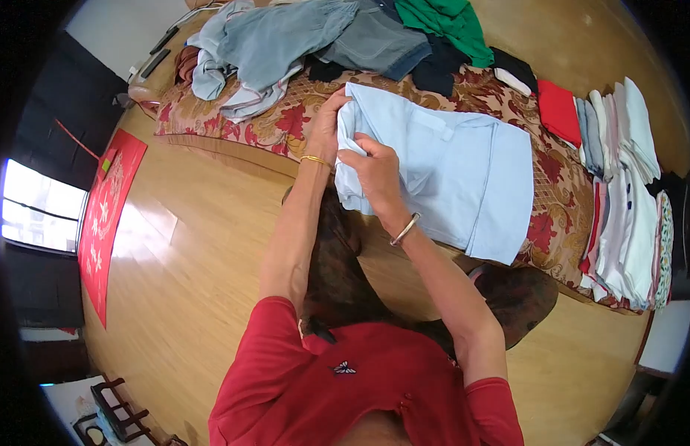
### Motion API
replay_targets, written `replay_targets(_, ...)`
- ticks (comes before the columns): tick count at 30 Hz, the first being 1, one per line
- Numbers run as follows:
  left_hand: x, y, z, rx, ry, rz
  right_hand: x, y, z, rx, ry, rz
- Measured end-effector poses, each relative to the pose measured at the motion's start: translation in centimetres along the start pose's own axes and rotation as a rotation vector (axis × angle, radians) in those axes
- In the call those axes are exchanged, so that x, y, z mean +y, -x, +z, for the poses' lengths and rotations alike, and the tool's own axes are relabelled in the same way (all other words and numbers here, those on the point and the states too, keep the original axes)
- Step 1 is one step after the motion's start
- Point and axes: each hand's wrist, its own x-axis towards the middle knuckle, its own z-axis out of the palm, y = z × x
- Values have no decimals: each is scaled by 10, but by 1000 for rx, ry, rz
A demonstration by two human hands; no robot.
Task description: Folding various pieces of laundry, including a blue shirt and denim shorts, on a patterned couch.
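A light blue garment [462, 167], partly folded, lies on the patterned seat cushion before me, its left end raised in my hands. My left hand [328, 125], with a thin gold bracelet at the wrist, grips the garment's upper left corner. My right hand [378, 175], wearing a silver bangle, pinches the fabric at the left edge between thumb and fingers. Part of the left hand's fingers is hidden behind the cloth.
Loose clothes, among them a grey-blue garment [283, 36] and a green one [451, 28], are heaped along the far side. A folded red garment [558, 111] and rows of folded clothes [624, 234] stand on the right. The patterned cushion [546, 223] runs beneath.
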Motion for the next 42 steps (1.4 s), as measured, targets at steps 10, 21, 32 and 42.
replay_targets(10, 15, -4, -27, 212, -28, -86, 5, -10, 13, -130, 161, 179)
replay_targets(21, 36, 9, -38, 453, -1185, 196, 51, 28, -154, 465, -123, 62)
replay_targets(32, -31, 93, 39, -533, -1827, 834, 30, 14, -223, 337, 1103, -469)
replay_targets(42, 2, 108, 2, 30, -1857, 595, 65, 11, -248, 243, 1514, -277)
